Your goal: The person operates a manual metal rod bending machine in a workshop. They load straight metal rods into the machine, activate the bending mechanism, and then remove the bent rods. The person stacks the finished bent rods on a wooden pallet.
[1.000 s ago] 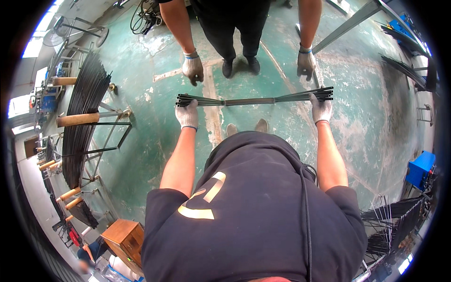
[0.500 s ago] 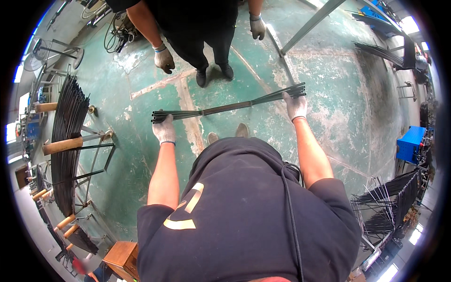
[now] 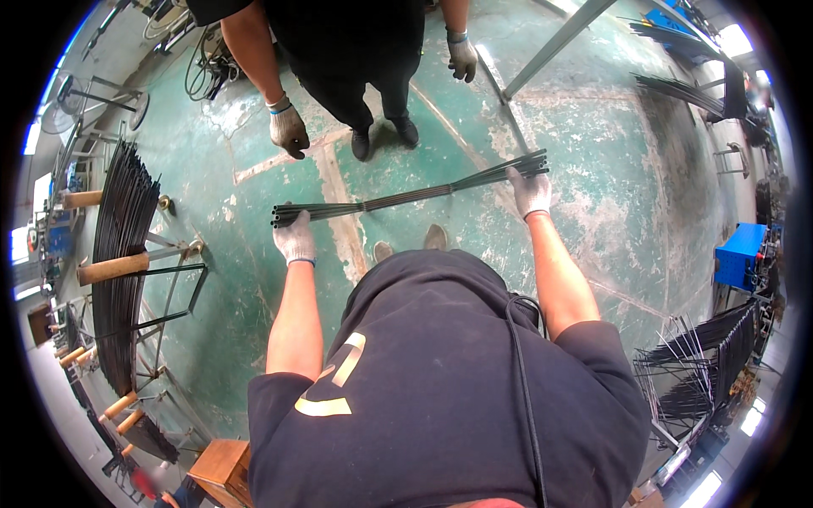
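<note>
A bundle of thin dark metal tubes (image 3: pixel 409 196) is held across in front of me, drawn in at two places near its middle and fanning out at both ends. Its right end is a little farther away than its left. My left hand (image 3: pixel 295 238), in a whitish work glove, grips the left end. In a matching glove, my right hand (image 3: pixel 531 191) is closed round the right end. Fingers of both hands are partly hidden by the tubes. Beyond the bundle, a co-worker in dark clothes stands with gloved hands, one of them (image 3: pixel 289 131) hanging left, touching no tubes.
At left, many dark rods (image 3: pixel 118 254) lie on a metal rack with wooden rollers (image 3: pixel 112 269). More rods (image 3: pixel 707 360) rest on a stand at right, near a blue box (image 3: pixel 739 256). A grey metal beam (image 3: pixel 559 49) slants down at far right. A wooden cabinet (image 3: pixel 222 467) is lower left.
The bundle and my hands have barely moved. The co-worker's left-side hand has shifted slightly down and to the left in view.
</note>
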Action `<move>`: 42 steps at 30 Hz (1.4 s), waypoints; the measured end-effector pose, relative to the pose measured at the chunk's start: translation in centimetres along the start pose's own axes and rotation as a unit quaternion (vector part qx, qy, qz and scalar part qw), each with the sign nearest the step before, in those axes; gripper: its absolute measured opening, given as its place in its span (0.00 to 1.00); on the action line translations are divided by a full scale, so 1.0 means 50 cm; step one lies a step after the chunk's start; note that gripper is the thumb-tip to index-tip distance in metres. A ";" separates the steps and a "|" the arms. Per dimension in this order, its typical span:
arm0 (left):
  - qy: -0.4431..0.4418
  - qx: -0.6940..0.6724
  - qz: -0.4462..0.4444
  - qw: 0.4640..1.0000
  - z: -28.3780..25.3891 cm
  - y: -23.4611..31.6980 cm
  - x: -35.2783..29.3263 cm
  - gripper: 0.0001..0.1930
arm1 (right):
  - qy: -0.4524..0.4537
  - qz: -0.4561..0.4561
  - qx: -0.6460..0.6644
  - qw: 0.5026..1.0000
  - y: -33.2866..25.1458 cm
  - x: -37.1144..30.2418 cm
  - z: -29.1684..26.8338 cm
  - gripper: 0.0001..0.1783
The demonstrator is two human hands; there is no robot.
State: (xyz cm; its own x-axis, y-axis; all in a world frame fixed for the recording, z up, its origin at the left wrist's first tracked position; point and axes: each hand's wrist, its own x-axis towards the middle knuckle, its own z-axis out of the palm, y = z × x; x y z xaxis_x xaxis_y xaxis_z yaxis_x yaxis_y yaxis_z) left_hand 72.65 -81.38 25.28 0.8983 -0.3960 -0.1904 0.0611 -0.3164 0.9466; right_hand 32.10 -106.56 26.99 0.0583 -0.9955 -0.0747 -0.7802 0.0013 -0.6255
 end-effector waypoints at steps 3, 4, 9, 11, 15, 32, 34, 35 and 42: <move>0.000 -0.003 0.000 1.000 0.000 -0.003 0.003 0.22 | 0.002 0.007 0.008 1.000 0.003 -0.001 0.002 0.22; 0.001 -0.009 -0.002 1.000 0.000 -0.006 0.004 0.22 | 0.003 0.008 0.012 1.000 0.003 0.000 0.002 0.22; -0.006 0.016 0.013 1.000 0.000 0.005 -0.002 0.22 | 0.002 0.006 0.014 1.000 0.012 0.003 0.007 0.23; -0.007 0.021 0.014 1.000 0.001 0.006 -0.003 0.22 | 0.001 0.004 0.004 1.000 0.013 0.005 0.006 0.24; -0.004 0.008 0.017 1.000 -0.002 -0.012 0.004 0.22 | 0.010 -0.018 -0.014 1.000 0.024 0.007 0.009 0.24; -0.017 0.008 0.049 0.999 0.001 -0.006 -0.002 0.16 | 0.063 -0.041 0.055 0.996 0.002 0.004 0.002 0.28; -0.015 -0.038 0.074 0.996 -0.005 -0.016 0.003 0.13 | 0.063 -0.086 0.044 0.993 0.005 0.010 0.003 0.29; -0.021 0.032 0.076 0.996 -0.007 -0.014 0.004 0.11 | 0.030 -0.063 0.040 0.997 0.008 0.009 -0.004 0.31; -0.018 0.069 0.069 0.995 0.006 0.006 -0.011 0.08 | -0.001 -0.069 0.183 0.981 0.008 0.005 0.001 0.32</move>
State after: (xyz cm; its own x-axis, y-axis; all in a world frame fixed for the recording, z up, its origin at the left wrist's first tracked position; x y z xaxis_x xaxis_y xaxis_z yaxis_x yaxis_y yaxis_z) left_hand 72.06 -81.49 25.59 0.8778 -0.4734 -0.0726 -0.1240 -0.3711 0.9203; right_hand 31.87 -106.79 26.68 0.1492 -0.9884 0.0282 -0.4892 -0.0986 -0.8666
